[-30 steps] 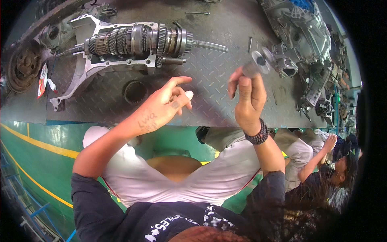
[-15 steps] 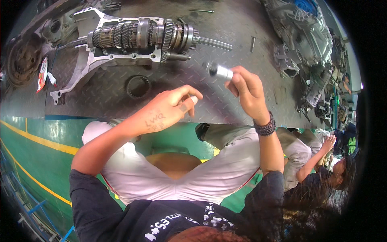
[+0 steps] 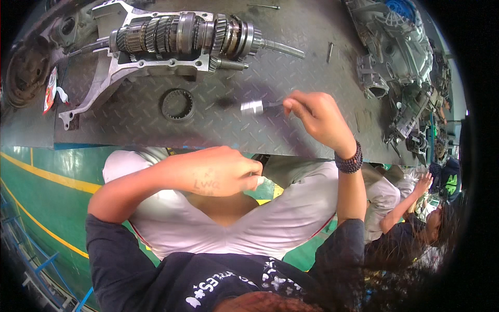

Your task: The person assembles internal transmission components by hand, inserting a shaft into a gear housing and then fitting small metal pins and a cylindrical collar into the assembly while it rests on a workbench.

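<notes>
My right hand is over the front of the bench, thumb and forefinger pinched. A short silver cylinder, like a socket, points left from the fingertips. Its darker end by my fingers is smeared by motion, so the grip shows poorly. Below the bench edge, above my lap, my left hand is curled with nothing visible in it. A toothed metal ring lies flat on the bench left of the cylinder. Behind it, a gear shaft assembly rests in an open gearbox housing.
Bolts lie at the bench's far side and right of the shaft. Large aluminium housings stand at the right. A rusty round part and a red-white wrapper lie left. Another person sits at my right.
The silver cylinder has moved left and nearer me and turned end for end; its silver end now points away from my right hand. My left hand has drawn back off the bench and curled.
</notes>
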Available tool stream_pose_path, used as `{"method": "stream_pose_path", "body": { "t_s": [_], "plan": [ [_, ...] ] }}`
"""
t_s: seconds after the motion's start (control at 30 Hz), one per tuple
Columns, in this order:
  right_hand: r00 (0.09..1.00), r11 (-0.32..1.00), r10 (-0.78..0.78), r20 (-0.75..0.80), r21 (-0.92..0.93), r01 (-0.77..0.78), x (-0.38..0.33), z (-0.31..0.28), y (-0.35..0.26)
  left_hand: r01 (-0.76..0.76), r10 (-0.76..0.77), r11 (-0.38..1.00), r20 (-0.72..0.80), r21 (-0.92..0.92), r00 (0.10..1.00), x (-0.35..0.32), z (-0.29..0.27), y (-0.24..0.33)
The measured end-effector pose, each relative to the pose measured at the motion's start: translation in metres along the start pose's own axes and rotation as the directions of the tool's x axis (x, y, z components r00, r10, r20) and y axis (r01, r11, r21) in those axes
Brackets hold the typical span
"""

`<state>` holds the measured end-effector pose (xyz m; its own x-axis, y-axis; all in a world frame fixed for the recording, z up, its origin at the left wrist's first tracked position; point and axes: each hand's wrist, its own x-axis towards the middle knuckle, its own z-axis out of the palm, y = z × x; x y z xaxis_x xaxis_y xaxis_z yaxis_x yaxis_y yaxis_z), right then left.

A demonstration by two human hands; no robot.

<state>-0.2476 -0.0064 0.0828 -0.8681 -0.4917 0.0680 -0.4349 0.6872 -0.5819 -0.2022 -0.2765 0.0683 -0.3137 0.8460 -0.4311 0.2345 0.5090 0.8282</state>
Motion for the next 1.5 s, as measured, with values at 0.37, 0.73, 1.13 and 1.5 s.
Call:
{"method": "stream_pose_path", "body": {
  "t_s": [0.37,0.73,1.13,1.5],
  "plan": [
    [0.998,0.998,0.053,0.018,0.02,-0.053,-0.002,0.002,-0.009,-0.025,0.025,0.999,0.018,0.033,1.0,-0.003,0.001,0.002],
    [0.996,0.996,0.088,0.025,0.02,-0.088,-0.001,0.001,-0.016,-0.09,0.116,0.984,-0.173,0.155,0.978,-0.015,-0.011,-0.001],
    [0.948,0.983,-0.171,-0.268,-0.116,0.145,0.004,0.004,-0.015,0.439,0.266,0.681,-0.757,0.585,0.597,-0.036,-0.036,-0.045],
    [0.938,0.991,-0.117,-0.325,0.017,0.13,0.008,0.007,-0.014,0.654,-0.012,0.623,-0.83,0.43,0.558,-0.039,-0.031,-0.053]
  ]
}}
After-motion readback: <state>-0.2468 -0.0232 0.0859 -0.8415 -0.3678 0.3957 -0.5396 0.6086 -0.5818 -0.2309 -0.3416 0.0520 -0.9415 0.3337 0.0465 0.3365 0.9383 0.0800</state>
